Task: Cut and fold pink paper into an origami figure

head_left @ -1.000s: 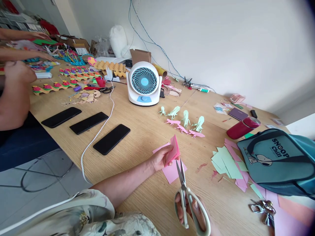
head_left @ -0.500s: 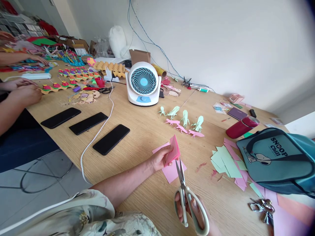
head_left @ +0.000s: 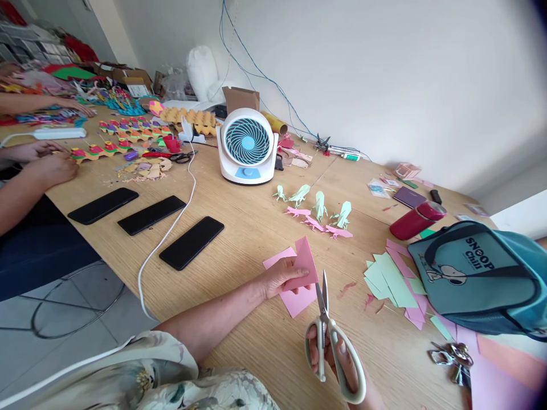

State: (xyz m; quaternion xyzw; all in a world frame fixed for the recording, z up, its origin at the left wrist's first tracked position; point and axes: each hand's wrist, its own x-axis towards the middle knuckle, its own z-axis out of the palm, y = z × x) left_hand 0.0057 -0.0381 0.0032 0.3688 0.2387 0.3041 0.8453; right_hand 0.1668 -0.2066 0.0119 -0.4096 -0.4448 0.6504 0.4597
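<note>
Pink paper (head_left: 304,263) was pinched in left hand (head_left: 282,276) over worktop (head_left: 243,228); right hand (head_left: 345,361) held scissors (head_left: 324,315), blades narrowly parted at paper's edge. Cutting seemed in hand; any snip needed steady paper.

I've got the left forearm (head_left: 213,319) slanting up from the lower left, bare, with the left hand (head_left: 282,277) pinched closed, thumb on top. My right hand (head_left: 347,367) sits lower and closer to the camera, fingers curled in a grip (most of the right forearm (head_left: 371,396) is cropped off my feed, ugh).
</note>
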